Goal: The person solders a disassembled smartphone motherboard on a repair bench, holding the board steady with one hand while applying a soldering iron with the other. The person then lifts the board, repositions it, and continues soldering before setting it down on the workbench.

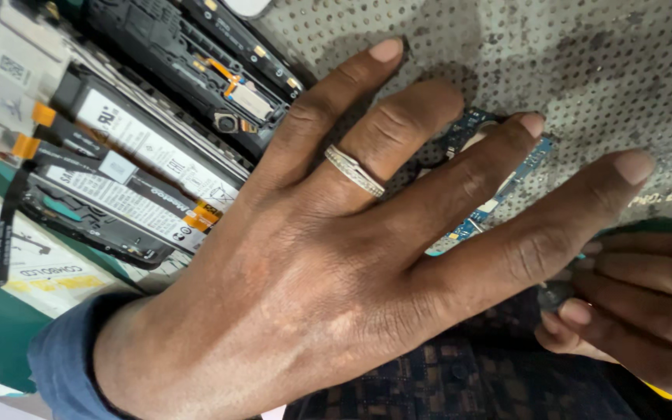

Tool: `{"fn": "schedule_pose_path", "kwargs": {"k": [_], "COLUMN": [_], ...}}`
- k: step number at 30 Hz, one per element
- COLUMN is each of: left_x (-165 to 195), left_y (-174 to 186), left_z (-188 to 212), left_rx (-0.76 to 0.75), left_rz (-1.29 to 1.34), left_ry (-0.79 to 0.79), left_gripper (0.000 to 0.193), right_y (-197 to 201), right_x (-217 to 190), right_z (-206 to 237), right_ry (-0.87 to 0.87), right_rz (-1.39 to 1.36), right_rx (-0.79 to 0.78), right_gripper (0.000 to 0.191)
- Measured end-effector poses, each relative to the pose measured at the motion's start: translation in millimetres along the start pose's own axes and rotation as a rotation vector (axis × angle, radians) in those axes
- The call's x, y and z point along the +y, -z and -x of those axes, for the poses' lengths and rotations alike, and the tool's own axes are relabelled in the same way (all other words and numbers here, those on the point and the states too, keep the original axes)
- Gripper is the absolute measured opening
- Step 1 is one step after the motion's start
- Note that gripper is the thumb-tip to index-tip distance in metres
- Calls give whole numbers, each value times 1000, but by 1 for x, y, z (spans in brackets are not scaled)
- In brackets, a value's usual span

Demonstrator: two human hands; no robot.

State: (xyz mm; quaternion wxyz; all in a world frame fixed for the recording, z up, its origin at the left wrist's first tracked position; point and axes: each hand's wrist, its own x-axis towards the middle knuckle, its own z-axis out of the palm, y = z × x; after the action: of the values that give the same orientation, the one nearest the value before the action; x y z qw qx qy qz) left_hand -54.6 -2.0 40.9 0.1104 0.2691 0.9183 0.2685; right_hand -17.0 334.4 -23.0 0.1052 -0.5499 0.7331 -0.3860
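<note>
Head view: left hand (313, 264) lay spread flat, fingers splayed, palm down, gripping nothing. Blue circuit board (499, 194) sat under its middle and index fingers on perforated mat (585, 70), mostly covered. Ring (354, 170) on one finger. Right hand (639, 311) at lower right edge, fingers curled on small dark object; what it was, could not tell. Opened phones (141, 140) lay just left of left hand.

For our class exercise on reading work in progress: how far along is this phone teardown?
Done: the opened phones lie with batteries exposed. In hand: the left hand presses flat on a blue circuit board on the perforated mat; the right hand grips something small and hidden. Left: cannot tell.
</note>
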Motion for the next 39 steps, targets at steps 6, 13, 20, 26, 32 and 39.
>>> {"fn": "schedule_pose_path", "kwargs": {"k": [6, 13, 20, 26, 32, 39], "left_x": [-1, -1, 0, 0, 1, -2], "left_y": [1, 1, 3, 2, 2, 10], "left_z": [0, -1, -3, -4, -3, -4], "left_rx": [-2, -24, -35, -31, -16, -74], "left_rz": [3, -15, -20, -15, 7, -25], "left_ry": [-2, -6, -1, 1, -3, -20], "left_gripper": [36, 36, 35, 36, 35, 38], "right_y": [-2, 0, 3, 6, 4, 0], "right_x": [0, 1, 1, -4, -1, -2], "right_z": [3, 4, -4, -4, 1, -7], "right_ry": [1, 17, 2, -93, -63, -57], "right_rz": [-8, -23, -20, -44, -31, -9], "right_rx": [27, 7, -9, -96, -57, 26], "right_gripper": [34, 33, 33, 34, 35, 35]}}
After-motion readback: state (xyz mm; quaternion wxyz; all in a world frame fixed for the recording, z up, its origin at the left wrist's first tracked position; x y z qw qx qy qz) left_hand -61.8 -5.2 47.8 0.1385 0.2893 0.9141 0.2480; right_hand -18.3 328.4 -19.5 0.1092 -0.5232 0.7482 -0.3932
